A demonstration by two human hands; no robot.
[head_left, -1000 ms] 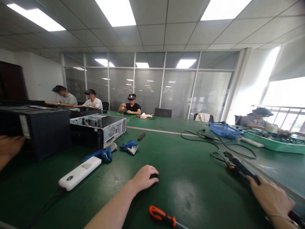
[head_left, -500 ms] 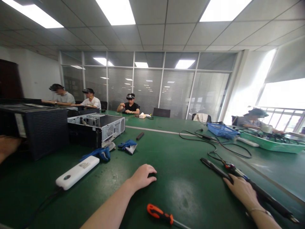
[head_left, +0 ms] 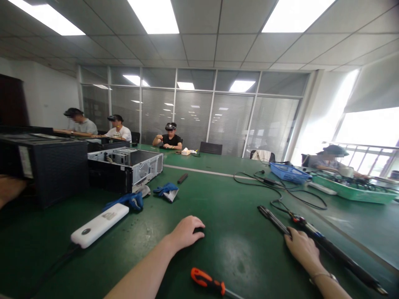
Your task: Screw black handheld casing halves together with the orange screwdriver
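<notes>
My left hand (head_left: pixel 188 231) rests on the green table (head_left: pixel 218 199), its fingers bent and apart, with nothing in it. Below it, near the front edge of the view, lies an orange and black screwdriver (head_left: pixel 208 281). On the right, my right hand (head_left: pixel 302 248) is closed on the near end of a dark, slim tool (head_left: pixel 273 218) that points away to the left; its exact kind is unclear. Beside that hand lies a long black rod-like object (head_left: pixel 346 256), with a smaller item at its far end.
Computer cases (head_left: pixel 62 166) stand at the left, near a white power strip (head_left: pixel 100 226) and blue gloves (head_left: pixel 167 191). Cables, a blue basket (head_left: pixel 289 172) and a green basket (head_left: pixel 355 189) lie at the right. People sit around the table; another person's hand (head_left: pixel 11 189) is at far left.
My right hand has moved a little left, and the dark slim tool has shifted left with it, away from the long black rod. My left hand has stayed in place.
</notes>
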